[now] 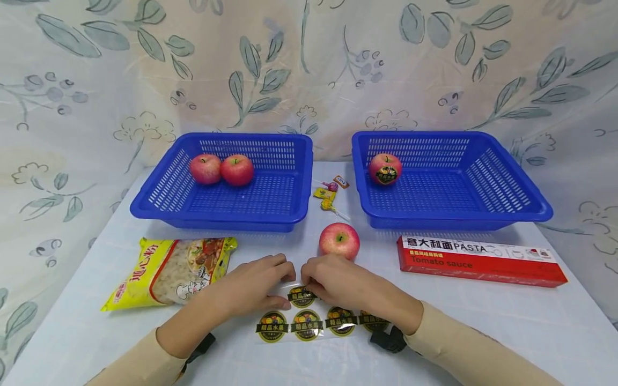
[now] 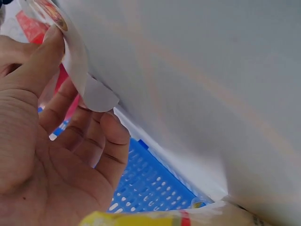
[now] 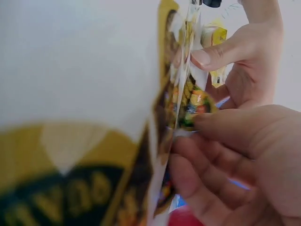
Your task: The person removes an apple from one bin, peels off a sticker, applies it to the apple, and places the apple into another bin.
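A clear sheet of round black-and-gold fruit stickers (image 1: 322,336) is between the two hands at the front of the table. My left hand (image 1: 251,287) holds the sheet's left part, its thumb on the printed face and its fingers behind, as the left wrist view shows. With thumb and fingers, my right hand (image 1: 345,284) pinches a round sticker (image 3: 196,101) at the sheet's upper part. The sheet bends up toward the camera in the right wrist view. Just beyond the right hand sits a red apple (image 1: 339,239), partly covered by that hand.
At the back left, a blue basket (image 1: 232,220) contains two apples (image 1: 237,170). Another blue basket (image 1: 454,217) at the right holds one stickered apple (image 1: 385,163). Wrapped candies (image 1: 328,195) lie between them. A yellow bag (image 1: 169,271) lies left, a red pasta box (image 1: 483,262) right.
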### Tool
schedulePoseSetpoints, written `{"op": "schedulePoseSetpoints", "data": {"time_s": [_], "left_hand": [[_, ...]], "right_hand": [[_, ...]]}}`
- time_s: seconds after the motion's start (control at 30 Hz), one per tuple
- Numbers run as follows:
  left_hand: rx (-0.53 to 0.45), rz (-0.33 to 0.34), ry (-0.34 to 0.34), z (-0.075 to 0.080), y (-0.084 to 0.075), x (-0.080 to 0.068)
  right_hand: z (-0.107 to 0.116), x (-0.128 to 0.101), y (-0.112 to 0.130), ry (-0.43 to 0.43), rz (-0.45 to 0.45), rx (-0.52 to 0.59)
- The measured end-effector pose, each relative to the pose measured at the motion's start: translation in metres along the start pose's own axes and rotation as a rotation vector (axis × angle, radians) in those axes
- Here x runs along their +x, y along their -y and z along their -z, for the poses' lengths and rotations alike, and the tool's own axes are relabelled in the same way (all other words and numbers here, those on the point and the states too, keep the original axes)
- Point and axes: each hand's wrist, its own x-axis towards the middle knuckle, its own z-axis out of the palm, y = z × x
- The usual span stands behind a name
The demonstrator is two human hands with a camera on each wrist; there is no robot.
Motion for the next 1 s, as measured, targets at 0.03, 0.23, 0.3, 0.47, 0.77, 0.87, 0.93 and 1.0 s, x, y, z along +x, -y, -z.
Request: {"op": "schedulePoseSetpoints", "data": {"time_s": [0.03,0.23,0.3,0.47,0.77,0.87,0.93,1.0], "left_hand": [[-0.001,0.000,0.000,0.000,0.000,0.000],[0.035,0.016,0.009,0.002,-0.004,0.002],[0.056,0.015,0.013,0.004,-0.006,0.003],[-0.096,-0.037,-0.036,0.010,-0.017,0.015],[-0.223,-0.135,-0.264,0.008,-0.033,0.046],[-0.204,-0.104,-0.312,0.007,-0.034,0.048],[-0.192,-0.091,-0.328,0.006,-0.034,0.049],[-0.175,-0.085,-0.347,0.004,-0.035,0.052]], "right_hand": [[0.002,-0.001,0.000,-0.001,0.007,0.017],[0.023,-0.021,-0.004,-0.057,-0.006,0.127],[0.028,-0.029,-0.008,-0.077,-0.020,0.124],[0.035,-0.042,-0.016,-0.094,-0.043,0.127],[0.040,-0.057,-0.025,-0.195,-0.101,0.169],[0.042,-0.059,-0.027,-0.240,-0.117,0.171],[0.043,-0.060,-0.030,-0.264,-0.117,0.145],[0.043,-0.062,-0.032,-0.284,-0.110,0.111]]}}
